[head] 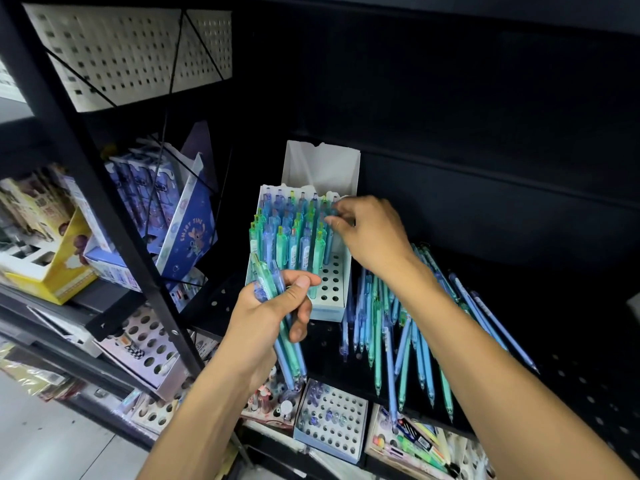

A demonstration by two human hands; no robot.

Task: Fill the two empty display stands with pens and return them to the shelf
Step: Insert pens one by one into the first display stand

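Head view: a white display stand [334,289] sits on the black perforated shelf [571,393], its back rows already planted with blue and green pens [291,230] while the holes nearest the person stay bare. The right hand [369,233] reaches over the filled rows, fingertips pinching the top of one pen at the stand's right side. The left hand [273,313] has its grip clamped on a bundle of pens [289,355]. Loose pens [398,341] lie on the shelf just beside the stand. By my judgement the first stand is over half full; another holed stand [330,419] below holds only a few pens and seems to be next.
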